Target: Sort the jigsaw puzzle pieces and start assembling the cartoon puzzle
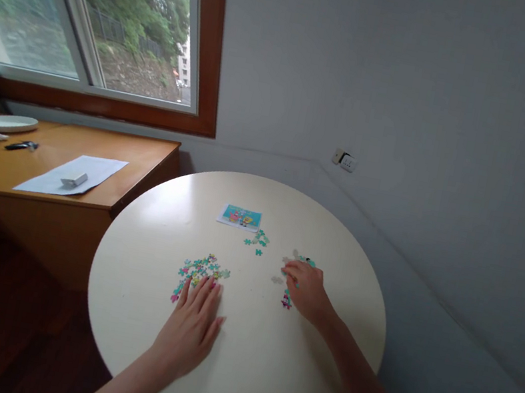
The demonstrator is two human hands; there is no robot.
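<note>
My left hand (188,329) lies palm down with its fingers spread. Its fingertips rest at the near edge of a loose pile of jigsaw puzzle pieces (199,268) in teal, pink and yellow. On the right, my right hand (306,289) bends its fingers low over the table, thumb and fingertips close together at a teal puzzle piece (285,272). Partly covered by that hand are more pieces, with a pink and teal cluster (286,300) near its wrist side and teal ones (308,261) beyond it. A few grey-backed pieces (277,280) lie beside its fingertips.
A small teal picture card (242,218) lies toward the back of the round white table (232,367). Several teal pieces (261,240) sit just before it. Left stands a wooden desk (146,162) with paper (99,169), a small box (74,179) and a white plate (6,123).
</note>
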